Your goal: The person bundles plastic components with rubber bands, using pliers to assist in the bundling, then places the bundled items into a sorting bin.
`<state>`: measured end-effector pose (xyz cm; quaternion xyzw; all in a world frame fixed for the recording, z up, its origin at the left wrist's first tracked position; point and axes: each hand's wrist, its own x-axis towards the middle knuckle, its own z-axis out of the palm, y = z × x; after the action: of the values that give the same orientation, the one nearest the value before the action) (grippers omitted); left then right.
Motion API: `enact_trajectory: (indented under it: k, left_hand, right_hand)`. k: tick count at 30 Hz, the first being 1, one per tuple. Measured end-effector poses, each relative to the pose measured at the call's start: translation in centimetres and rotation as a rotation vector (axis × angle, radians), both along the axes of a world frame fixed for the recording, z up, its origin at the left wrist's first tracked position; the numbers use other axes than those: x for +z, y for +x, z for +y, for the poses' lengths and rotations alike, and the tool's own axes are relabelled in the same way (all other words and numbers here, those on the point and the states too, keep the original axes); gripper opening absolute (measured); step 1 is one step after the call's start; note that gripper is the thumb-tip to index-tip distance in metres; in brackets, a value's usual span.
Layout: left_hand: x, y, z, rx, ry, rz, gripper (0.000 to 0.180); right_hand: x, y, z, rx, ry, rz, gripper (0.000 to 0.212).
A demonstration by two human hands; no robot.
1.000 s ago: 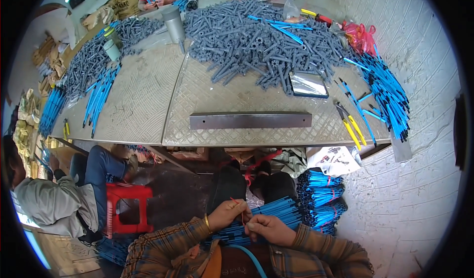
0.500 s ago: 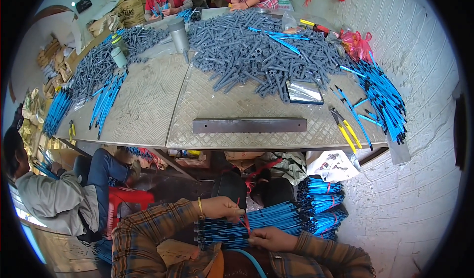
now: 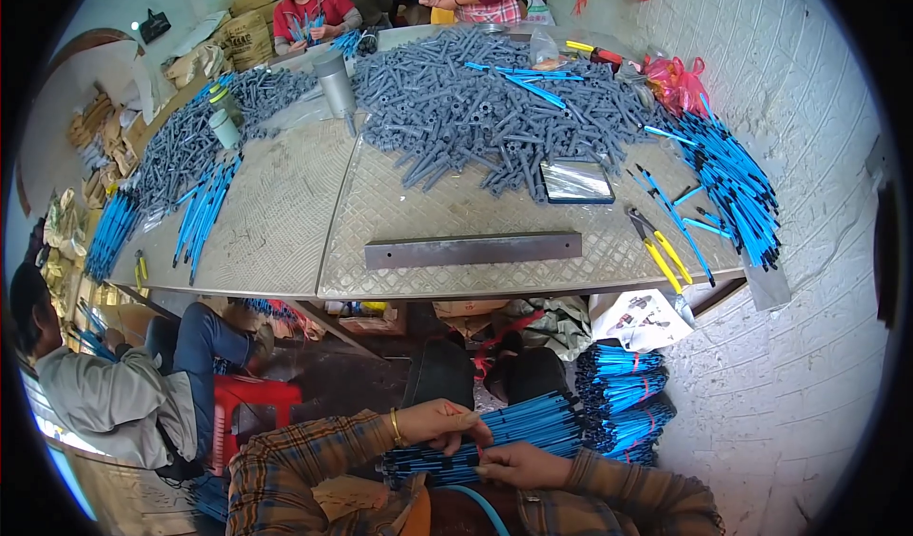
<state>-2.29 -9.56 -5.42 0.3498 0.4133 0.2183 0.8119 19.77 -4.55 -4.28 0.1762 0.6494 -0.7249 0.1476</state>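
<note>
Across my lap lies a thick bundle of thin blue rods [image 3: 537,424] with black ends. My left hand [image 3: 433,423] is above the bundle, its fingers pinched on a red tie string [image 3: 480,453]. Close against the front side of the bundle, my right hand [image 3: 525,464] is closed, thumb and fingertips on the lower part of the same string. The string runs around the middle of the rods, and most of it is hidden by my fingers and the bundle.
More tied blue bundles [image 3: 623,403] are stacked right of my legs. Grey plastic parts [image 3: 475,108] are heaped on the table [image 3: 285,184], with a metal bar [image 3: 474,250], yellow-handled pliers [image 3: 658,248] and a phone [image 3: 577,182]. A person [image 3: 105,398] sits at left; others work across the table.
My left hand has shifted slightly right and down, closer to my right hand, and the upright length of red string has dropped. My right hand stays nearly in place.
</note>
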Motion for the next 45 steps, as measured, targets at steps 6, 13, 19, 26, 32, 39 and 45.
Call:
enact_trajectory:
  k: [6, 13, 19, 26, 32, 39, 45]
  left_hand:
    - [-1.1, 1.0, -0.1, -0.057, 0.027, 0.072, 0.036]
    - [-0.3, 1.6, -0.6, -0.162, 0.515, 0.264, 0.02]
    - [-0.3, 1.9, -1.3, -0.133, 0.693, 0.437, 0.018]
    - [-0.5, 1.7, -2.1, 0.0, 0.478, 0.353, 0.017]
    - [-0.9, 1.7, -2.3, 0.019, 0.434, 0.298, 0.012]
    - [-1.1, 1.5, -2.1, 0.068, 0.398, 0.203, 0.01]
    - [-1.7, 1.3, -1.2, 0.044, 0.174, 0.097, 0.008]
  right_hand:
    - [-0.2, -0.1, 0.0, 0.038, 0.037, -0.005, 0.024]
    - [0.2, 0.0, -0.4, -0.231, -0.009, 0.084, 0.022]
    - [-0.1, -1.4, -0.9, -0.377, -0.001, 0.091, 0.019]
    - [2.0, -1.3, 1.1, -0.413, 0.369, 0.3, 0.037]
    - [0.7, -1.0, 1.5, -0.004, 0.738, 0.178, 0.024]
    - [0.4, -0.4, 1.8, 0.096, 0.84, 0.145, 0.016]
    - [1.4, -0.4, 1.1, 0.165, 0.759, 0.262, 0.016]
